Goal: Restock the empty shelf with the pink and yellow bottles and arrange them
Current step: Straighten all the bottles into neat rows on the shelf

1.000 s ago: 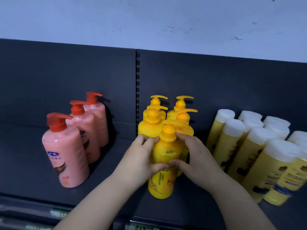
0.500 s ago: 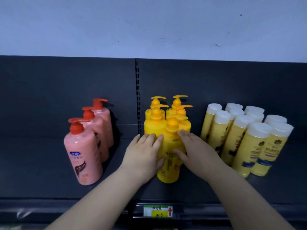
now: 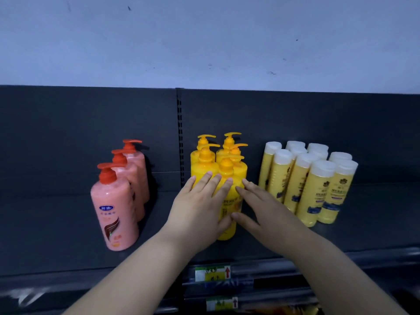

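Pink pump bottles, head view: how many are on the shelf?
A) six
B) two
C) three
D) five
C: three pink pump bottles with red pumps stand in single file, front to back, to the left of the yellow pump bottles.

Bare shelf [image 3: 168, 223] gap between pink bottles [image 3: 118, 201], yellow pump bottles [image 3: 204, 164].
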`<move>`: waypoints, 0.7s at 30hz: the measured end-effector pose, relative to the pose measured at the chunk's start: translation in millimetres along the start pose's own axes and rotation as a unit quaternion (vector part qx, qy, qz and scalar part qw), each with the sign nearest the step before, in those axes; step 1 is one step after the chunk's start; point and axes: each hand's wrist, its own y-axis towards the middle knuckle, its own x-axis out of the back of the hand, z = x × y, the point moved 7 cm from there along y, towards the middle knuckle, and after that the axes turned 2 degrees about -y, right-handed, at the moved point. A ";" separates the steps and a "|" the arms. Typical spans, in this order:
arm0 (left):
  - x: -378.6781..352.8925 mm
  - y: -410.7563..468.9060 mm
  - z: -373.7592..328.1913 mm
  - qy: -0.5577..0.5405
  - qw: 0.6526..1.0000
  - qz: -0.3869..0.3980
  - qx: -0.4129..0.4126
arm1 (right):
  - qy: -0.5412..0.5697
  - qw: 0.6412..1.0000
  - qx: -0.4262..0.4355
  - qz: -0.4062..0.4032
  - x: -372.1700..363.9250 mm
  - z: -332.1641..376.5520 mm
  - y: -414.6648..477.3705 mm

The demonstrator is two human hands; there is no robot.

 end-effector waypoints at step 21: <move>-48.5 111.6 -155.7 -0.010 0.999 0.012 0.036 | -0.005 1.000 0.005 0.013 70.6 -178.4 -37.0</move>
